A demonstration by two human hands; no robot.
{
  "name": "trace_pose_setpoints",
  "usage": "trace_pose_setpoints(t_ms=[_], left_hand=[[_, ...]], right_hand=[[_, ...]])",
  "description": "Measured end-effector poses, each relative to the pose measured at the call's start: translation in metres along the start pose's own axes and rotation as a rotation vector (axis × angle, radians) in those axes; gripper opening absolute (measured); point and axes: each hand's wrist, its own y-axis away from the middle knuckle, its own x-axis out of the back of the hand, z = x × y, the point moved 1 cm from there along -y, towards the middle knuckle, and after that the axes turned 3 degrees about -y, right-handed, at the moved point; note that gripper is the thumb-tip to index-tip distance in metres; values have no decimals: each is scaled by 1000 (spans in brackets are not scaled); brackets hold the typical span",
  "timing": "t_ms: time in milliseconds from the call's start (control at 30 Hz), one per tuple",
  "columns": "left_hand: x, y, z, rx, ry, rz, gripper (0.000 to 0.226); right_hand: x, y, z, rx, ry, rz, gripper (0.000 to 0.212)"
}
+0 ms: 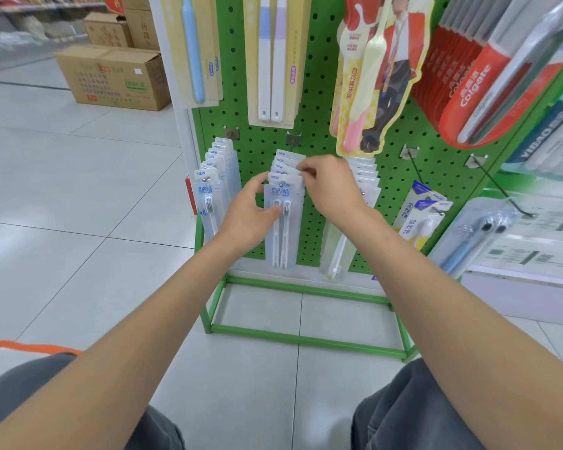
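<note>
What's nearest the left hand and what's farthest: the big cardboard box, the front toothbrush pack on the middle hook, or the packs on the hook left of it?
1. Front toothbrush pack, middle hook: the left hand holds it.
2. Left-hook packs, just left of the hand.
3. Cardboard box, far back on the floor, left.

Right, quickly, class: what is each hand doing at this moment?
Left hand: grips the front toothbrush pack on the middle hook.
Right hand: pinches the tops of the rear packs.
</note>
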Motion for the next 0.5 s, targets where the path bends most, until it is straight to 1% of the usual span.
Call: trace_pose_setpoints(t_ms=[100, 233, 367, 500], left_hand=[[-4, -3, 0, 23, 21, 23, 47], [-8, -6, 2, 41, 77, 63, 32], [-11, -9, 0, 39, 74, 98, 17], [-11, -14, -3, 42, 49, 116, 28]], right_hand=[[0, -2, -1, -2, -13, -6, 21], [1, -1, 0, -57, -39, 21, 22], [0, 4, -2, -93, -27, 46, 24], [0, 8, 0, -111, -24, 73, 25]])
